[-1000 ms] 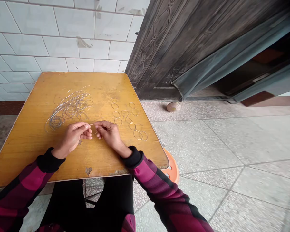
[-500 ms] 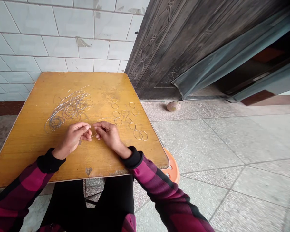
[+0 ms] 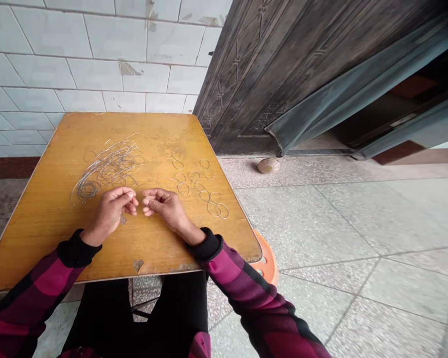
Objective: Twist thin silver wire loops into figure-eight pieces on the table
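Observation:
My left hand (image 3: 112, 211) and my right hand (image 3: 164, 206) meet over the middle of a yellow wooden table (image 3: 59, 233), fingertips almost touching. Both are pinched on one thin wire piece (image 3: 141, 200), of which only a short bit shows between the fingers. Behind my left hand lies a tangled pile of thin wires (image 3: 104, 169). To the right of my right hand, several bent wire loops (image 3: 197, 186) lie spread on the tabletop.
A white tiled wall stands behind the table. A dark carved wooden door (image 3: 283, 64) stands open at the right. An orange plastic stool (image 3: 265, 261) sits under the table's right corner. A small round stone (image 3: 268, 165) lies on the speckled floor.
My two hands have drawn closer together, so the wire curve seen between them earlier is now mostly hidden by the fingers. The view shifted slightly downward.

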A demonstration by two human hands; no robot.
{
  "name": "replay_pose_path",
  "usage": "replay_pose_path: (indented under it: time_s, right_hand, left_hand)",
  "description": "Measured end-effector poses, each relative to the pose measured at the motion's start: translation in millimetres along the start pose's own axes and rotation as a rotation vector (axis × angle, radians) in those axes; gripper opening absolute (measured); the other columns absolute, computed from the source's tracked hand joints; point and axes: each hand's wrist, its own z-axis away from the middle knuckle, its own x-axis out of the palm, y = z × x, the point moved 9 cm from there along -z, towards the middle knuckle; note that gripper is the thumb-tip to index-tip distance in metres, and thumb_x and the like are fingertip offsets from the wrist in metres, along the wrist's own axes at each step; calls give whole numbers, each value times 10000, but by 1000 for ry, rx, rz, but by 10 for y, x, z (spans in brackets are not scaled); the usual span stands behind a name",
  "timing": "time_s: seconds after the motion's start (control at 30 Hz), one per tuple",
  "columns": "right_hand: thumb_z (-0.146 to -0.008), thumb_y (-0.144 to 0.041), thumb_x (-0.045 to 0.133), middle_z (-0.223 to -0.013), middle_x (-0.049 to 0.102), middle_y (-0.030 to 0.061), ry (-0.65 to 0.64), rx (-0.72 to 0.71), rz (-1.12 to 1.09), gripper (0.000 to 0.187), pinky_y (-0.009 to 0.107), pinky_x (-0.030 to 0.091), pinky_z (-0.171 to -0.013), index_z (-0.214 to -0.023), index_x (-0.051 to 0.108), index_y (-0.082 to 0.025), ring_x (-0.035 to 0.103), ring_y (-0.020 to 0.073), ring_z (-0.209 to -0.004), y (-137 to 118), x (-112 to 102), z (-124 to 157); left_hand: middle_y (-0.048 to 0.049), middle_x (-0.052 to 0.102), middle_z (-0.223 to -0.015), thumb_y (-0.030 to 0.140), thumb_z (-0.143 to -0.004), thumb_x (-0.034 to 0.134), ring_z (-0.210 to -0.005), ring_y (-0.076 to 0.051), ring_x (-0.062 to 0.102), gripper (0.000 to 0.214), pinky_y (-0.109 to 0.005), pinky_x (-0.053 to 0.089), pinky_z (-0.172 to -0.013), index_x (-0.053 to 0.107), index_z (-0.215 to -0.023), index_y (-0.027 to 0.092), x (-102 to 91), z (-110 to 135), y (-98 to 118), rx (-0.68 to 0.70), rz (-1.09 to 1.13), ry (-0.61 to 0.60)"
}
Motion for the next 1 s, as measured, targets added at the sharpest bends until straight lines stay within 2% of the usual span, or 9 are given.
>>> replay_pose_path:
  time_s: [0.1, 0.27, 0.47, 0.6, 0.83, 1.0]
  right_hand:
    - [-640, -325, 829, -776, 694, -16, -82, 29, -76, 399, 242, 578, -636, -957, 637, -177, 668, 93, -637, 45, 68, -2]
    - [-655, -333, 824, -776, 706, -18, -154, -66, -74, 464, 256, 576, -659, -1032, 587, -200, 689, 116, -687, 17, 136, -1]
    - [-721, -331, 780, -718, 668, -46, -138, -193, 56, 444, 259, 563, -650, -1092, 569, -209, 655, 103, -628, -19, 104, 13]
    - [-731, -365, 767, -712, 656, -46, -130, -222, 108, 449, 259, 555, -646, -1106, 573, -211, 639, 101, -622, -13, 84, 18]
    - [-706, -396, 780, -769, 668, -21, -129, -112, 14, 413, 235, 547, -635, -1035, 625, -199, 630, 94, -662, -40, 53, -31]
    - [-724, -381, 763, -759, 639, -37, -35, -131, 7, 342, 221, 529, -593, -1019, 673, -235, 600, 77, -623, -165, -42, -31]
  left_hand:
    - [7, 624, -615, 289, -694, 683, -471, -84, 538, 170, -212, 453, -474, 620, -704, 131, -17, -9, -6, -10, 43, 4]
    - [7, 608, -595, 274, -698, 683, -477, -82, 522, 169, -208, 442, -468, 601, -659, 131, 25, 3, -43, -59, 97, -38]
    - [9, 599, -590, 270, -688, 688, -479, -82, 508, 168, -207, 437, -463, 594, -654, 135, 27, 8, -71, -75, 123, -36]
    - [10, 594, -588, 270, -686, 689, -481, -83, 505, 168, -208, 437, -463, 594, -655, 135, 28, 8, -80, -78, 122, -35]
    - [13, 593, -595, 286, -710, 665, -461, -78, 498, 168, -211, 425, -468, 602, -651, 142, 35, 4, -16, -32, 46, -64]
    - [-2, 609, -593, 299, -737, 644, -474, -86, 499, 177, -209, 395, -475, 616, -642, 152, 125, 3, 20, 4, -138, -192]
